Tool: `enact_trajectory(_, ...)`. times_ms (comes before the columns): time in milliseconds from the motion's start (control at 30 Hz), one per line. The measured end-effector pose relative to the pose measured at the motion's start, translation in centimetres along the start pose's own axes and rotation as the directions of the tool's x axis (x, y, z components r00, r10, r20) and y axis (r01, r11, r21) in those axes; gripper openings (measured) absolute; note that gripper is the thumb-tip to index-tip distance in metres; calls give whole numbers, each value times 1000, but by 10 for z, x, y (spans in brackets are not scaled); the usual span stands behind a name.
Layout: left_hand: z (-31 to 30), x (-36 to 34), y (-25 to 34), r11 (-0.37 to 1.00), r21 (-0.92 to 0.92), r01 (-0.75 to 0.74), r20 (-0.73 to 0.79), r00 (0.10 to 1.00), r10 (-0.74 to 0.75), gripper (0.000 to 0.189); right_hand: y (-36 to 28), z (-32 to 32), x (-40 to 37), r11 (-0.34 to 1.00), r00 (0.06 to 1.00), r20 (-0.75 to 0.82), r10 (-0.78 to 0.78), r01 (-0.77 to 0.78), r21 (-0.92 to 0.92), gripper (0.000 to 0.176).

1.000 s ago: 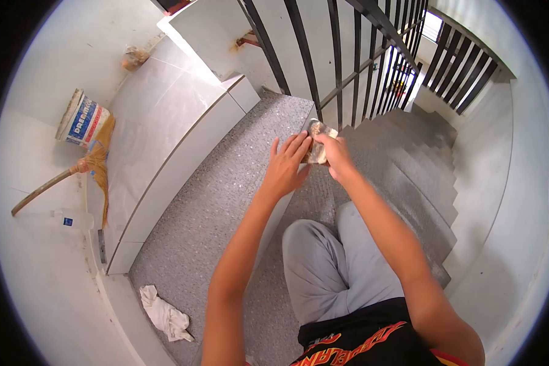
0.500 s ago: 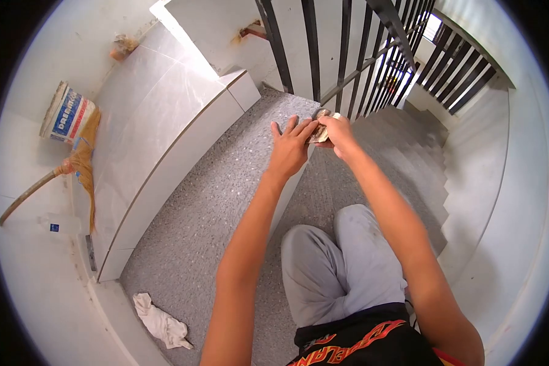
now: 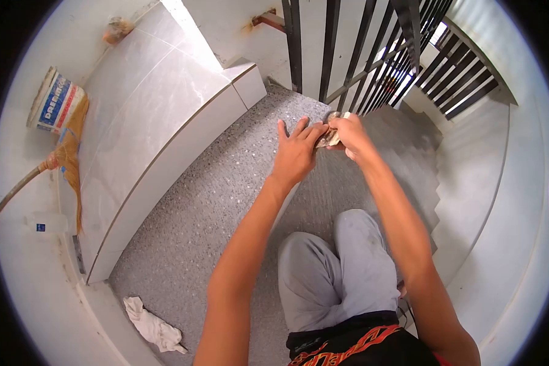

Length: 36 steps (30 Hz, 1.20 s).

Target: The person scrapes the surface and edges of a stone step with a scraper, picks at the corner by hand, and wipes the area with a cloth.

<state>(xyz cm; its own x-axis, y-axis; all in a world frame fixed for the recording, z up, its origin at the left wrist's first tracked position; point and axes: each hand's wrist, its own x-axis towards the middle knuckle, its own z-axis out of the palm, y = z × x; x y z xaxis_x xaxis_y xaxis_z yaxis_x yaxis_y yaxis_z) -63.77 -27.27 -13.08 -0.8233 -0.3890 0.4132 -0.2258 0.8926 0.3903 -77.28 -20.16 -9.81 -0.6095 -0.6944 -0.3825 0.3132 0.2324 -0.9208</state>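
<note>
A crumpled, stained whitish rag (image 3: 328, 138) lies against the edge of the grey speckled step (image 3: 226, 165), near the foot of the black railing. My right hand (image 3: 352, 135) is closed round it, fingers bunched over the cloth. My left hand (image 3: 297, 149) rests flat at the step's edge, thumb and fingers spread, the fingertips touching the rag's left side. Part of the rag is hidden beneath the fingers of both hands.
Black railing bars (image 3: 329, 52) rise just beyond my hands. Stairs (image 3: 402, 143) descend on the right. On the left are a tiled ledge (image 3: 146, 104), a paint bucket (image 3: 58, 104), a broom (image 3: 71, 152) and a clear bottle (image 3: 49, 224). A white cloth (image 3: 154, 325) lies lower left.
The view has swung a little, so the bucket and broom sit further left and the railing further right. My right hand has turned slightly over the rag; my left hand stays beside it.
</note>
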Motion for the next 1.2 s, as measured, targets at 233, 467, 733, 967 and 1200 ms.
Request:
enact_trajectory(233, 1, -1, 0, 999, -35, 23, 31, 999, -21, 47, 0, -2, -4, 1000, 1000, 11, 13, -13, 10, 18)
enact_trajectory(467, 3, 4, -6, 997, -75, 17, 4, 1000, -16, 45, -1, 4, 11, 998, 999, 25, 43, -42, -52, 15)
enact_trajectory(733, 4, 10, -10, 997, -78, 20, 10, 1000, -20, 48, -9, 7, 22, 999, 999, 18, 50, -50, -11, 16)
enact_trajectory(967, 5, 23, -14, 998, -67, 21, 33, 999, -19, 50, -13, 4, 21, 1000, 1000, 24, 2, -2, -10, 18)
enact_trajectory(1200, 9, 22, -15, 994, -98, 47, -61, 997, -53, 40, -14, 14, 37, 999, 1000, 26, -17, 19, -51, 17)
